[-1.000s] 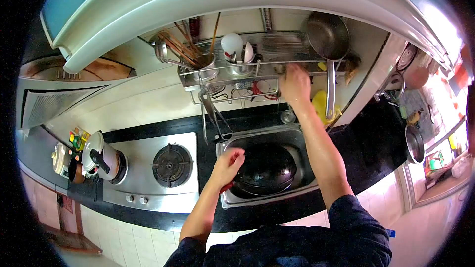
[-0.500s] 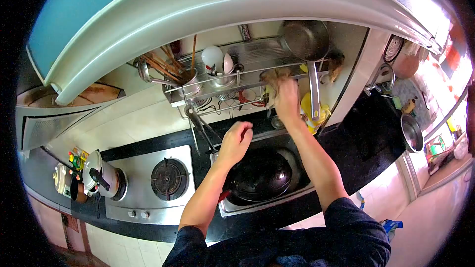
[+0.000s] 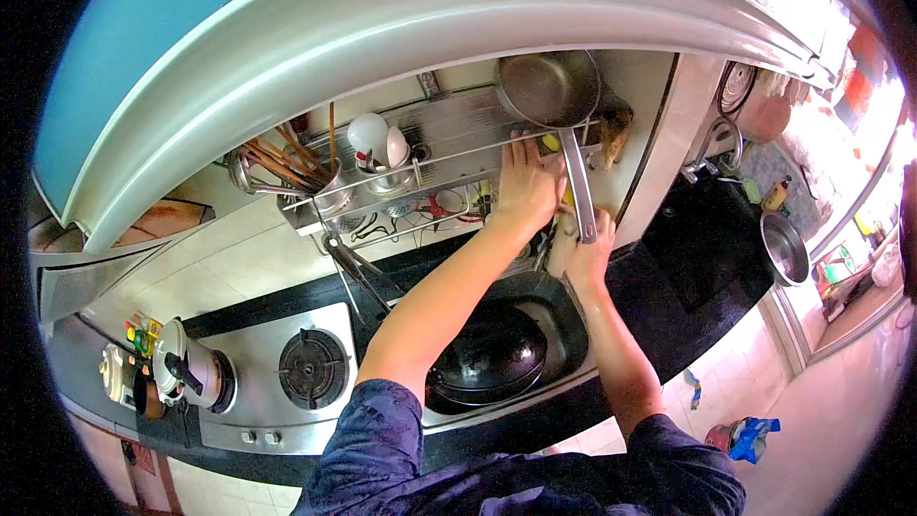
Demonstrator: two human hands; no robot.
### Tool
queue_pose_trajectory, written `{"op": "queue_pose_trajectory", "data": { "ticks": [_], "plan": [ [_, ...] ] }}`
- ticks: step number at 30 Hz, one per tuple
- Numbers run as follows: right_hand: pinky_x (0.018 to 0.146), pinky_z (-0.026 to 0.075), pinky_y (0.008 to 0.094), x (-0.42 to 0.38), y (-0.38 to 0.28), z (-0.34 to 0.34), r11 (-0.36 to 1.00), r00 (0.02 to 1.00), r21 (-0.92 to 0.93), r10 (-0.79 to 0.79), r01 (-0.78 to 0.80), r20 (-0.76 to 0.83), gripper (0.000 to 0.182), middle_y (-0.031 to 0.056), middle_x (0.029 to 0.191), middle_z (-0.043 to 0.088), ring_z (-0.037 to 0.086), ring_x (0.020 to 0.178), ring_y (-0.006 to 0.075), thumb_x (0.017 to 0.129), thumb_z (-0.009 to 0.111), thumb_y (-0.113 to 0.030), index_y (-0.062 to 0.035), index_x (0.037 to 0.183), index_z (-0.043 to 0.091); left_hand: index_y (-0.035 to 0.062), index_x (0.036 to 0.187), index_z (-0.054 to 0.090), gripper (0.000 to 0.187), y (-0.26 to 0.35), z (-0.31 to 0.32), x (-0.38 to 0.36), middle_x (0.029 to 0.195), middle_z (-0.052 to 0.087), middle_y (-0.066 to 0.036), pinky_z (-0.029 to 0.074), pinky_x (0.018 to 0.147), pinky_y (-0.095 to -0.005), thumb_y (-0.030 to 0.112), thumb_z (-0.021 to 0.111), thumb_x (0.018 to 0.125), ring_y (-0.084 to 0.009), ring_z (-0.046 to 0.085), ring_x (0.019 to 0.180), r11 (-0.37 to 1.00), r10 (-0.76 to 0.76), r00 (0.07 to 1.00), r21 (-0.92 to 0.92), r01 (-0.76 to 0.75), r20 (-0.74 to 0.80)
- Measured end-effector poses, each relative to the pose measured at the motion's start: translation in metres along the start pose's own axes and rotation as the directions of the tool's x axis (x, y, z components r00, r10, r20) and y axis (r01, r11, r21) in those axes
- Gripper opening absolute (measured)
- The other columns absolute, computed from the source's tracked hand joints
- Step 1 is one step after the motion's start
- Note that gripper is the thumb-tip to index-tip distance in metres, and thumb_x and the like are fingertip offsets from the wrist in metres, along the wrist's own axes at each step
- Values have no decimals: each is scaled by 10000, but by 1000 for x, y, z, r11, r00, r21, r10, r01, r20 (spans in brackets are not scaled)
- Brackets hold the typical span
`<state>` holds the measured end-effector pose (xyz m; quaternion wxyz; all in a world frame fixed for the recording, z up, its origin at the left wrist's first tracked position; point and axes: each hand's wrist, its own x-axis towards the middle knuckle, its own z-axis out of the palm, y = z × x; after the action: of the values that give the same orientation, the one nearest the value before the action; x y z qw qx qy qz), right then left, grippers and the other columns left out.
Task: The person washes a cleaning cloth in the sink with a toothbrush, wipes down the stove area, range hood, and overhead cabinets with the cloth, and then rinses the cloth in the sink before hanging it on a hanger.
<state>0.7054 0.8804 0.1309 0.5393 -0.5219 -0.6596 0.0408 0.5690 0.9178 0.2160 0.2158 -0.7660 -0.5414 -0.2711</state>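
Note:
My left hand (image 3: 527, 189) reaches up to the front rail of the metal wall rack (image 3: 458, 148), fingers stretched upward against it. Lower and to the right, my right hand (image 3: 587, 250) is closed beside the tap (image 3: 544, 250), partly behind the pan handle; a small brownish thing shows at its fingers, too hidden to name. A frying pan (image 3: 549, 88) rests on the rack with its handle (image 3: 579, 186) hanging down between the hands. Under my forearms, a black wok (image 3: 492, 354) lies in the sink (image 3: 573, 320).
A holder of chopsticks (image 3: 277, 155) and a holder with white ladles (image 3: 373, 139) stand on the rack. Tongs (image 3: 353, 258) hang below. Left of the sink are a gas burner (image 3: 313, 369) and a pressure cooker (image 3: 181, 363). Another pan (image 3: 785, 248) is at the right.
My left hand has moved up and right to the rack. My right hand has come down from the rack to beside the tap. The view has shifted slightly right.

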Motion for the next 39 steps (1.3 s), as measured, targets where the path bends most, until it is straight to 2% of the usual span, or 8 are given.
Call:
{"op": "queue_pose_trajectory", "data": {
  "ticks": [6, 9, 13, 17, 22, 25, 34, 39],
  "plan": [
    [849, 491, 337, 40, 0, -17, 939, 983, 290, 179, -185, 48, 301, 133, 1040, 676, 644, 951, 190, 840, 626, -19, -25, 1140, 596, -11, 1267, 514, 521, -8, 5, 11, 1335, 480, -240, 293, 1069, -552, 286, 600, 847, -436, 390, 1295, 998, -12, 1000, -58, 12, 10],
    [930, 474, 332, 51, -6, -4, 902, 991, 431, 37, 23, -131, 393, 133, 1097, 673, 637, 1043, 219, 826, 639, 9, -19, 1213, 582, -11, 1275, 512, 529, -16, -1, 4, 1310, 501, -216, 320, 1066, -518, 252, 622, 830, -404, 410, 1287, 999, -17, 999, -49, 15, -31],
    [1081, 365, 386, 70, 2, 12, 985, 982, 22, -171, 169, 83, 508, 154, 1384, 493, 457, 1292, 307, 892, 528, -58, -53, 1390, 428, -30, 1285, 504, 578, -23, -11, -3, 1292, 514, -216, 350, 1058, -480, 209, 656, 782, -391, 428, 1274, 999, -33, 999, -26, 32, -43],
    [1130, 274, 432, 101, -13, 14, 834, 860, -215, -479, 508, 174, 520, 186, 1396, 450, 391, 1317, 341, 898, 501, -128, -41, 1400, 396, -21, 1293, 504, 593, -29, -17, -9, 1278, 522, -234, 360, 1048, -479, 202, 659, 765, -397, 444, 1262, 999, -14, 994, 33, 18, -108],
    [900, 487, 479, 127, -19, 23, 861, 863, -189, -408, 473, 299, 506, 219, 998, 668, 622, 997, 395, 784, 595, -520, -86, 1033, 672, 41, 1295, 525, 533, -27, -7, -8, 1237, 545, -259, 402, 995, -504, 206, 621, 798, -409, 502, 1194, 995, -39, 991, 85, 51, -130],
    [886, 491, 478, 143, -26, 21, 907, 802, -267, -115, 325, 587, 513, 206, 1026, 671, 622, 997, 393, 807, 569, -540, -103, 1054, 674, 52, 1234, 561, 449, -33, 7, 4, 1177, 577, -242, 432, 939, -515, 205, 600, 814, -403, 550, 1116, 996, 5, 978, 91, 14, -207],
    [795, 523, 475, 146, -17, 24, 831, 744, -239, -275, 503, 609, 261, 219, 932, 678, 649, 891, 396, 796, 573, -189, -25, 980, 659, 36, 1061, 619, 287, -33, 5, 6, 1089, 615, -195, 454, 893, -480, 190, 597, 820, -362, 569, 1067, 998, -31, 982, -63, 19, -186],
    [862, 479, 490, 142, -10, 2, 857, 763, -78, -407, 509, 503, 346, 236, 1017, 641, 599, 980, 411, 770, 587, -96, -14, 1106, 596, 3, 1081, 605, 391, -31, 1, 9, 1159, 585, -209, 437, 938, -474, 231, 647, 767, -359, 536, 1123, 993, -96, 993, -71, 91, -69]
  ]
}}
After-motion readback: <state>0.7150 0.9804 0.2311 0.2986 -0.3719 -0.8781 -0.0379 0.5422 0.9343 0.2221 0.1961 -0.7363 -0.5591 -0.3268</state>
